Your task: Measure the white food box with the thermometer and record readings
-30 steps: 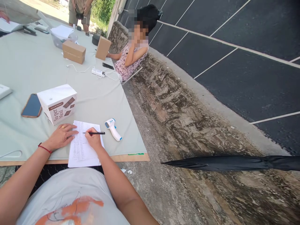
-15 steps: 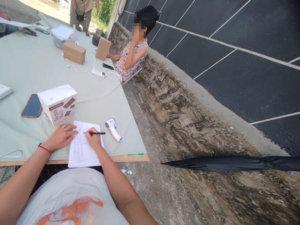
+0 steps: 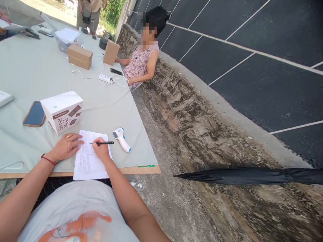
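A black pen (image 3: 104, 143) is pinched in my right hand (image 3: 101, 150), its tip at the written lines of a white paper sheet (image 3: 97, 168). My left hand (image 3: 67, 146) lies open with fingers spread, fingertips on the sheet's left edge; it wears a ring and a red wrist cord. Just beyond that hand stands a white printed box (image 3: 63, 112). A white and blue infrared thermometer (image 3: 122, 139) rests to the right of the paper. Left of the box lies a phone (image 3: 34, 114).
Farther along the table (image 3: 106, 104) are two brown cardboard boxes (image 3: 80, 56), a white power strip (image 3: 105, 78) with cables, a black phone (image 3: 116, 71) and a plastic bin (image 3: 63, 45) of papers. A person (image 3: 141, 57) sits at the right edge; another stands behind. A folded black umbrella (image 3: 239, 176) juts in at right.
The seated person has lowered a hand from the face to the table edge. My two hands, the pen and the paper look almost the same as before.
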